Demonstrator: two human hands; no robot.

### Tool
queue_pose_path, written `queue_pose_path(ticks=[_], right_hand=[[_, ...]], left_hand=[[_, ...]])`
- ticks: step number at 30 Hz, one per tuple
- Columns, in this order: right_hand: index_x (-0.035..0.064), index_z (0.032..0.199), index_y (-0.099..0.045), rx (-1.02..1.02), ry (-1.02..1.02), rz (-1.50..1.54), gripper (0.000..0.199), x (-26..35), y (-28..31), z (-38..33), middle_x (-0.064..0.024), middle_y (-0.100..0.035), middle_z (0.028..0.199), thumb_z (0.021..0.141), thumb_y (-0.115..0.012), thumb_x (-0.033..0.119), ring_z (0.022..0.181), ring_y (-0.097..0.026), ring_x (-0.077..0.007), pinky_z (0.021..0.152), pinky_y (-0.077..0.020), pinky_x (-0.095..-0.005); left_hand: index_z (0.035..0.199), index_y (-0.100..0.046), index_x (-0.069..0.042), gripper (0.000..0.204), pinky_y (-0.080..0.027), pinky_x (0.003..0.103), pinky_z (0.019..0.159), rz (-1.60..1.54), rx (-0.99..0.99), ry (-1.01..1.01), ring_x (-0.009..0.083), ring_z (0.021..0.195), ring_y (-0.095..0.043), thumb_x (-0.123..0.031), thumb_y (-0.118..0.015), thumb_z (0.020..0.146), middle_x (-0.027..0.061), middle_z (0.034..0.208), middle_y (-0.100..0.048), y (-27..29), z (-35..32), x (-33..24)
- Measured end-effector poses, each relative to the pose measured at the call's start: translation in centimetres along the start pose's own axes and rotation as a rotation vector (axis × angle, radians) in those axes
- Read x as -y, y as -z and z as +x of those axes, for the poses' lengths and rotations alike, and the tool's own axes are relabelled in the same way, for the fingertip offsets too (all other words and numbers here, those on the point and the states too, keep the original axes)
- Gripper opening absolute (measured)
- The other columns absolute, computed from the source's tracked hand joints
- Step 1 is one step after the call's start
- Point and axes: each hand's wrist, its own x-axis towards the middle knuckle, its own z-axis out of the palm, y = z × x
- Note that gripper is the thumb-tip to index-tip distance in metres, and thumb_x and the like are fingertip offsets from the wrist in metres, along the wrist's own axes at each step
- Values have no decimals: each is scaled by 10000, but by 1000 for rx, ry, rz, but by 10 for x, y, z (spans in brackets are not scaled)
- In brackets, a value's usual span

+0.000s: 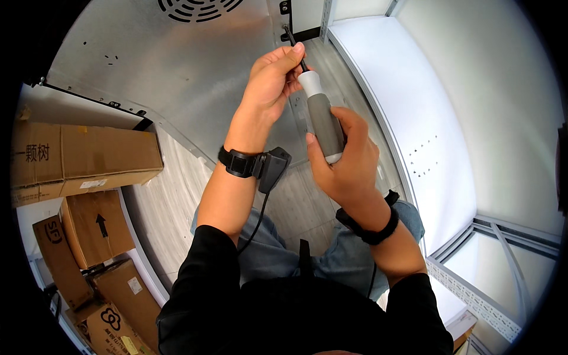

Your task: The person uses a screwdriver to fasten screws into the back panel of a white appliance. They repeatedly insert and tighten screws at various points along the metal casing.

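– While the hands are viewed from above, how are they seen to be occupied?

– By the right hand, the thick handle of a grey-and-white screwdriver is grasped near its rear end, with the thumb laid along its left side. By the left hand, placed farther forward, the dark shaft is pinched between thumb and fingers.

– So the tool is held by both at once?

– It is; neither hand is released. The screwdriver is slanted forward and a little leftward from the right hand, and its tip is brought just beyond the left fingertips, to the edge of a large metal panel. Whether a fastener is touched by the tip cannot be told at this size.

– What is found around the hands?

– Ahead and to the left of the left hand, the panel is spread, pierced by curved vent slots. Well to the left of both hands, a long cardboard box is seen, with smaller brown boxes stacked nearer the body. To the right of the right hand, a long white shelf is seen. Behind the left hand, its wrist is circled by a black strap, to which a dark module is fixed; the right wrist is circled by another band.
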Motion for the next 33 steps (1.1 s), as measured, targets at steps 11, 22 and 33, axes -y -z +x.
queue_pose_path(ticks=[11, 22, 33], right_hand=[[-22, 1042, -459, 127, -307, 144, 389, 10, 10, 6, -95, -506, 562, 823, -664, 227, 429, -494, -244, 413, -374, -332], [-6, 1037, -445, 46, -264, 216, 343, -3, 2, 0, -132, -577, 646, 838, -644, 191, 495, -551, -218, 459, -419, -307], [-25, 1098, -406, 285, -419, 258, 391, 3, 11, 3, -94, -518, 554, 883, -599, 240, 496, -529, -223, 453, -391, -310]], left_hand=[[952, -595, -25, 201, -458, 222, 612, -23, -7, -8, 111, 710, -585, -194, -486, 951, 57, 811, -625, -2, -6, 2], [926, -611, -38, 205, -450, 216, 603, 30, -36, -9, 80, 677, -550, -219, -518, 941, 10, 763, -605, 0, -3, 2], [968, -582, -42, 166, -443, 230, 659, 47, -56, -38, 97, 731, -582, -187, -506, 938, 26, 765, -619, 1, -4, 5]])
